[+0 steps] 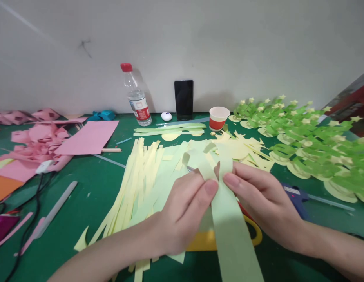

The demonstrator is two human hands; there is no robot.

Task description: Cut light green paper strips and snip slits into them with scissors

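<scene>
My left hand [184, 211] and my right hand [264, 196] pinch the upper part of a wide pale green paper strip [234, 235] between thumbs and fingers. The strip parts into two pieces at the fingertips, and its long lower end hangs toward me. Scissors with a yellow and red handle [258, 231] lie partly hidden beneath my right hand. Pale green paper sheets [167, 172] are spread under and beyond the hands. A bundle of narrow light yellow paper strips [137, 168] lies to their left.
A water bottle [137, 103], a phone [183, 100] and a paper cup [219, 118] stand along the wall. Green paper spirals with stars [305, 129] fill the right side. A blue glue gun [296, 197] lies before them. Pink paper [89, 137] and a black cable [37, 207] are left.
</scene>
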